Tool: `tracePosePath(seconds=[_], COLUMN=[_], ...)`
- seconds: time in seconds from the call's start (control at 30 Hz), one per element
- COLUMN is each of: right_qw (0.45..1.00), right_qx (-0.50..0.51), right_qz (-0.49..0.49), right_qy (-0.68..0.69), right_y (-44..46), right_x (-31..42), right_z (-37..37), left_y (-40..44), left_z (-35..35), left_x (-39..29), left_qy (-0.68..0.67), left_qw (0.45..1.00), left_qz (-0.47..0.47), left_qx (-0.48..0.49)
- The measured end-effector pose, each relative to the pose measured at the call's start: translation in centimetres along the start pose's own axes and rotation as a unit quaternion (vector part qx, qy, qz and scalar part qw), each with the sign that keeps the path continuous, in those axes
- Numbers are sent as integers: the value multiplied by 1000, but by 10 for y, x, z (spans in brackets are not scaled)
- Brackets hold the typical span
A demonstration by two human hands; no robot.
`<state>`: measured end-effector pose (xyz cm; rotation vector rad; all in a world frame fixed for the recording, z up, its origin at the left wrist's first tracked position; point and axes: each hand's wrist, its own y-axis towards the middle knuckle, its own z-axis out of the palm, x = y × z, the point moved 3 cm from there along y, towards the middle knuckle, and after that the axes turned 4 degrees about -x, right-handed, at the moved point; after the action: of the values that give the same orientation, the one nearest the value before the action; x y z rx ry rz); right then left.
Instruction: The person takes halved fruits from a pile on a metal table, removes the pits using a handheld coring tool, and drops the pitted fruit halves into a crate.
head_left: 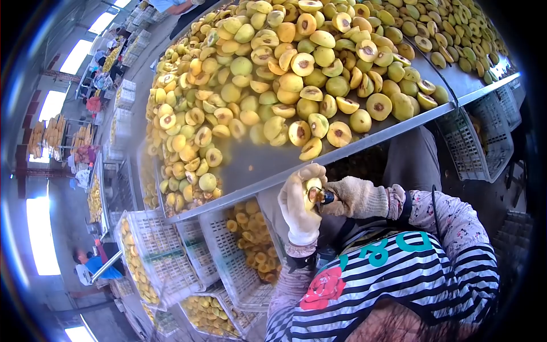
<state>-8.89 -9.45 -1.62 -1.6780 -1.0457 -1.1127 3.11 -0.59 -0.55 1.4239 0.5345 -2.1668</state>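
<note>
In the head view, both my hands are gloved and close together just below the table's metal edge. My left hand (299, 208), in a white glove, is closed around a yellow peach half (313, 183). A worn knit glove covers my right hand (356, 196), which grips a small tool with a dark handle (327, 197). The tool's end is against the cut face of the fruit; its exact shape is hidden. Above my hands, a metal table (245, 165) carries a heap of halved yellow peaches (296, 85), many showing brown pit centres.
Plastic crates (228, 251) of peach halves stand at the left below the table, with another crate (470, 137) under its right side. The table's raised rim (376, 134) runs between my hands and the heap. A person in blue (99, 267) is at the far left.
</note>
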Motion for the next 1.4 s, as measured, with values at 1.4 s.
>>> tracePosePath(seconds=[1.4], right_qw=[975], right_qx=[-134], right_qz=[75], right_qy=[158], right_y=[-25], right_x=[-21], right_z=[36], left_y=[7], left_z=[16], left_x=[7], left_qy=[-96], left_qw=[984], left_qz=[-149], left_qx=[-22])
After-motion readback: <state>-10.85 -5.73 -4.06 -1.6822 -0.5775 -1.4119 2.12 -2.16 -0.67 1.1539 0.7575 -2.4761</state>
